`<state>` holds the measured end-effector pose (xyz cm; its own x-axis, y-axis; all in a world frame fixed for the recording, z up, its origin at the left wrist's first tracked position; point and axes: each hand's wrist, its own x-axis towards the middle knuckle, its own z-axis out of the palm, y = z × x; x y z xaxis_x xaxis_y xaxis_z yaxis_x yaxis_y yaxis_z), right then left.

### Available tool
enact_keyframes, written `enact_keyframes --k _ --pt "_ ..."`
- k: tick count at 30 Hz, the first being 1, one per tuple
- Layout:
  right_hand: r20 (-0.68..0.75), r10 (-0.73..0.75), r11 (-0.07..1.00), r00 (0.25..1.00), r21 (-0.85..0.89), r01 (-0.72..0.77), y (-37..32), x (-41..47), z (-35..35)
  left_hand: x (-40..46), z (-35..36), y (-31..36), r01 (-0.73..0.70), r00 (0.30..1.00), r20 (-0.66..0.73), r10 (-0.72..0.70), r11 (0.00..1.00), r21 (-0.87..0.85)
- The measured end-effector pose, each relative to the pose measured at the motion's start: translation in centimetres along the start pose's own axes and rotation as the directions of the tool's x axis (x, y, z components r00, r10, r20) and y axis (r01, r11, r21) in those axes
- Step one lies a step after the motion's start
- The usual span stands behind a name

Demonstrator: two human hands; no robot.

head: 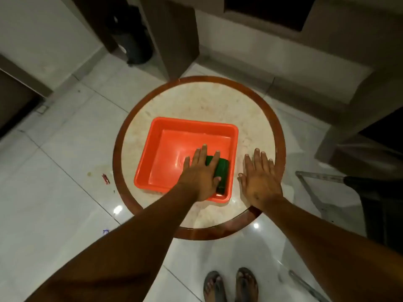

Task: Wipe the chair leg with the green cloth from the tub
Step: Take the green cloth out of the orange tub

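The left hand (pixel 201 176) lies flat, fingers spread, pressing on the green cloth (pixel 221 173) without gripping it. The cloth sits in the near right corner of the orange tub (pixel 165 136). The tub rests on the round bench (pixel 209 99), slightly left of centre. The right hand (pixel 260 178) lies open and empty, palm down on the bench top just beside the tub. A metal chair leg (pixel 309 188) stands on the floor at far right.
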<state>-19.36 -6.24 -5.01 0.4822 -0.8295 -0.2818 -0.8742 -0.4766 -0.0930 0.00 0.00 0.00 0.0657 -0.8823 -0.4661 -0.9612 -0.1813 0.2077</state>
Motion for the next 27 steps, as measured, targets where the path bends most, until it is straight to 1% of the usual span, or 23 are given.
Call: enact_keyframes --k 3,6,8,10,12,15,17,19,21,24,27 --pt "0.009 0.001 1.000 1.000 -0.005 -0.001 -0.2 0.8 2.8 1.8 1.8 -0.3 0.009 0.998 0.067 -0.008 1.000 -0.018" --pt "-0.018 -0.036 0.999 0.999 -0.013 0.036 -0.4 0.6 4.2 2.5 3.2 -0.5 -0.002 0.996 0.090 0.006 0.999 -0.042" --pt "-0.051 -0.040 0.999 0.998 -0.013 0.040 -0.2 0.4 4.1 2.9 3.4 -0.7 0.006 0.996 0.086 0.001 0.997 -0.073" --pt "-0.078 -0.041 0.999 0.996 0.006 0.041 -0.1 0.5 4.3 3.2 3.5 -0.5 0.025 0.998 0.063 -0.016 0.989 -0.146" --pt "-0.101 -0.045 0.998 0.994 0.028 0.048 -0.1 0.6 4.4 3.4 3.5 -0.1 0.050 0.999 0.024 -0.047 0.980 -0.192" --pt "-0.124 -0.050 0.998 0.991 0.031 0.054 0.1 0.7 4.9 3.4 3.6 0.4 0.086 0.995 -0.034 -0.095 0.972 -0.217" --pt "-0.103 -0.049 0.998 0.993 0.020 0.051 0.1 0.8 5.1 3.3 3.3 0.7 0.097 0.993 -0.045 -0.109 0.971 -0.218" --pt "-0.052 -0.051 0.998 0.997 0.017 0.052 0.0 0.7 4.8 2.7 2.7 1.0 0.101 0.990 -0.072 -0.121 0.967 -0.235" --pt "-0.031 -0.050 0.998 0.998 0.022 0.051 0.1 0.4 4.3 1.4 1.9 1.4 0.107 0.977 -0.149 -0.155 0.951 -0.289" --pt "-0.026 -0.055 0.997 0.998 0.045 0.057 0.8 -1.1 3.4 -1.3 1.1 2.4 0.080 0.938 -0.291 -0.191 0.931 -0.356" --pt "-0.037 -0.083 0.995 0.996 0.055 0.085 2.4 -4.3 2.3 -5.1 1.5 5.1 0.029 0.924 -0.342 -0.171 0.924 -0.382"
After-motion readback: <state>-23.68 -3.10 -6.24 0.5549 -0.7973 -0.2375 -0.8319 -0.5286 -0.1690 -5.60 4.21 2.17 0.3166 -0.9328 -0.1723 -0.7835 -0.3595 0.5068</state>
